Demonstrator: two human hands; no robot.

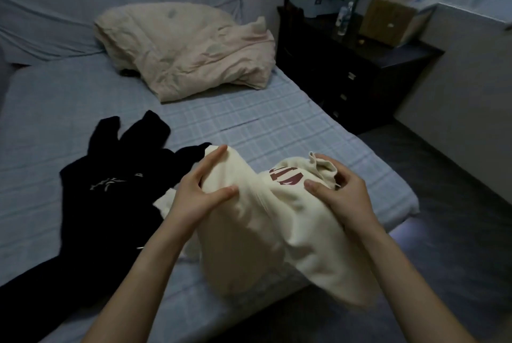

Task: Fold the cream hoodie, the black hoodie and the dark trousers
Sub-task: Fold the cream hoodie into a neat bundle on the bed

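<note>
The cream hoodie (266, 237) with dark red lettering is bunched up above the near edge of the bed. My left hand (199, 193) grips a raised fold on its left side, thumb and fingers pinching the cloth. My right hand (340, 193) holds its right side by the hood opening, fingers curled into the fabric. The black hoodie (110, 204) with a pale chest print lies spread on the bed to the left. Dark cloth (25, 312) runs from it toward the near left corner; whether that is the trousers I cannot tell.
The bed has a pale blue checked sheet (249, 121). A crumpled cream duvet (188, 49) lies at its head. A dark chest of drawers (349, 76) stands to the right, bearing a bottle and a cardboard box. Dark floor (443, 218) lies right of the bed.
</note>
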